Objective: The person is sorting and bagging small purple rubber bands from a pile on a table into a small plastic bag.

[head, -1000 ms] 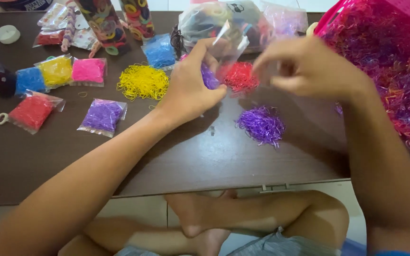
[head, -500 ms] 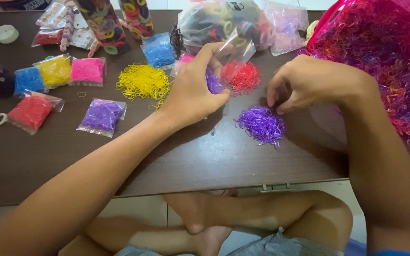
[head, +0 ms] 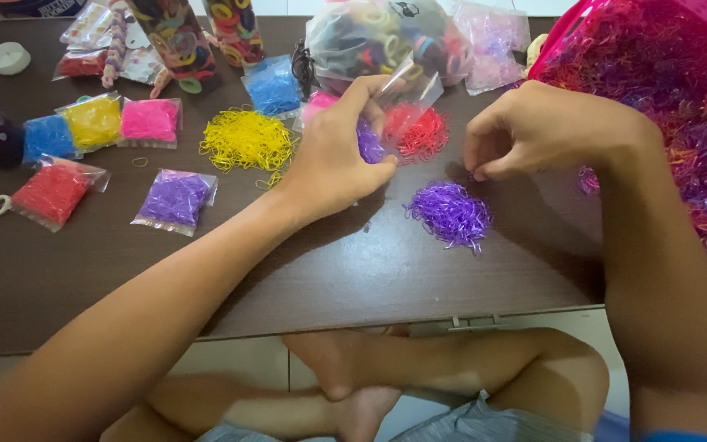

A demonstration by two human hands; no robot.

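**Hands at a loose pile of purple elastic bands**

The left hand (head: 337, 155) grips a small clear plastic bag (head: 394, 102) partly filled with purple bands, thumb and fingers closed on it above the dark brown table (head: 329, 270). The right hand (head: 546, 131) hovers just above the loose purple band pile (head: 449, 214), fingertips drawn together in a narrow pinch — whether they hold any bands cannot be told. A red band pile (head: 421, 131) lies just behind the bag; a yellow band pile (head: 245, 141) lies to the left, with filled bags — purple (head: 175, 200), red (head: 53, 192), pink (head: 150, 121) — farther left. A pink basket (head: 664, 90) of mixed bands stands at right.
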